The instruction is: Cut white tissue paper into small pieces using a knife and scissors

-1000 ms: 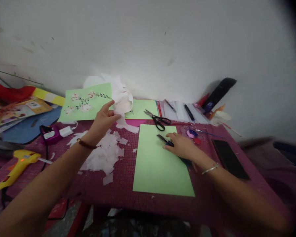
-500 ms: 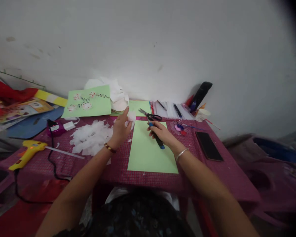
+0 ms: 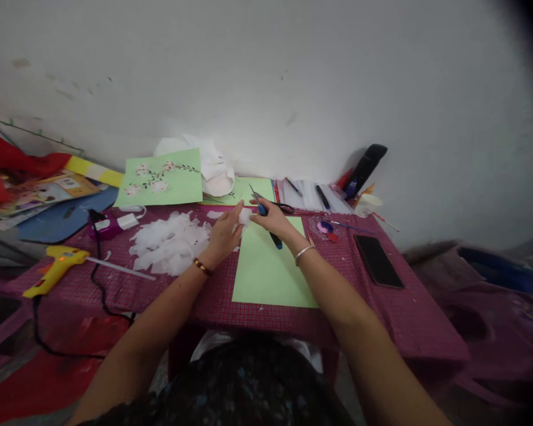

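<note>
My left hand (image 3: 225, 234) is beside a small piece of thin white paper (image 3: 245, 216), its thumb and fingers closed on the paper's left edge. In my right hand (image 3: 273, 220) is a slim tool with a blue-and-black handle (image 3: 275, 239) and a thin pointed metal tip, which points up and away. Fingertips of the right hand meet the same piece of white paper. Under both hands lies a light green sheet (image 3: 270, 272). Just behind the right hand are scissors (image 3: 285, 209), partly hidden by it.
A heap of white paper pieces (image 3: 171, 242) lies to the left, near a yellow glue gun (image 3: 57, 269) with a black cord. Behind stands a green card with flowers (image 3: 160, 177). At right are a phone (image 3: 377, 260) and several pens (image 3: 323, 197).
My right hand has moved up and left to meet the left hand at the piece of white paper. The tool's tip now stands up more steeply.
</note>
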The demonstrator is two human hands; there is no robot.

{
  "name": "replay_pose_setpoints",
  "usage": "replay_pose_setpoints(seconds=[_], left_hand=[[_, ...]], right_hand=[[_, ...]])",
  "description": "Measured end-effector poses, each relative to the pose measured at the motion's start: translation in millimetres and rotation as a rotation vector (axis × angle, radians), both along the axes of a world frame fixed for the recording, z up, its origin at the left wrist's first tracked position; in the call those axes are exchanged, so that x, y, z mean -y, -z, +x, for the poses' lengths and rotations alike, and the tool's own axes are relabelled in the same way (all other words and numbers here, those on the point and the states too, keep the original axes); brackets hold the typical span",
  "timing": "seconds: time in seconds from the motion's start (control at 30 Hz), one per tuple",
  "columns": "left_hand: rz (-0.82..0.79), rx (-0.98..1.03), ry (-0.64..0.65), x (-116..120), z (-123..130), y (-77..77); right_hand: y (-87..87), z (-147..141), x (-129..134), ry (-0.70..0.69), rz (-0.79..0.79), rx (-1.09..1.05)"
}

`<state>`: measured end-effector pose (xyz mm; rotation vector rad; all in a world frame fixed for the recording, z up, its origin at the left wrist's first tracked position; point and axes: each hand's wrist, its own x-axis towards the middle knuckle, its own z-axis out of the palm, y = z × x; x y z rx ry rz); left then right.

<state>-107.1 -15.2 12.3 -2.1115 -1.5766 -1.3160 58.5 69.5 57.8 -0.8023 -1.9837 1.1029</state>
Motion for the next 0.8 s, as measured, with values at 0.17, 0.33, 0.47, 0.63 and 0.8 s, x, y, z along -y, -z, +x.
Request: replay_pose_setpoints(seconds=[0.17,0.33,0.47,0.63,0.8], left_hand=[[-0.061,0.191,0.025,-0.5,-2.4,0.4],[-0.194,0.593,0.053,0.8,-3.9,-3.5],[-0.269,0.701,0.03,-10.3,-6.7,1.7],[-0.222,0.631,-0.102,-36.0,-19.0,8.5],[-0.095,0.552,-0.239,-40.7,-37.1,2.9]], right_hand=[[-3.8,-12.3,-0.6,-0.035,0.091,0.111],[-1.1,-13.5,19.2,-0.039,0.258,0.169],[7.1,-20.0,20.4,0.03,0.279,0.212],[4.5,-44.2,-14.5,0.091,0.201,0.26],[-4.3,-62.1,-34.8,0.044,0.168,0.268]])
